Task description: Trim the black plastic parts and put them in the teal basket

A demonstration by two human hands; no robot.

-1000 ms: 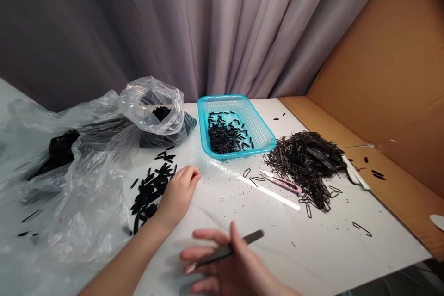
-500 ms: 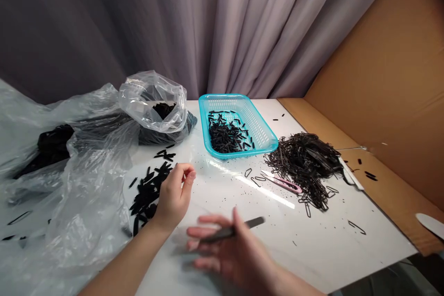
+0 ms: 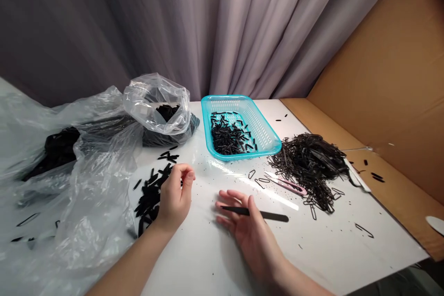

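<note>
- Over the last second the right hand [image 3: 255, 236] has moved farther over the white surface [image 3: 194, 259], away from its near edge.
- Its fingers hold black tweezers [image 3: 274, 216], pinned by the thumb; these have swung from a slant to nearly level, narrow end toward the left hand [image 3: 176, 196].
- The left hand has barely moved, beside the loose black strips [image 3: 151, 199]; its fingers are curled in, and I cannot tell whether they grip anything.
- More strips lie in the blue basket [image 3: 263, 132]; pink-handled snips [image 3: 291, 187] rest by the wire-loop heap [image 3: 308, 162].
- The shift probably amounts to repositioning: no strip visibly sits in the tweezers.
</note>
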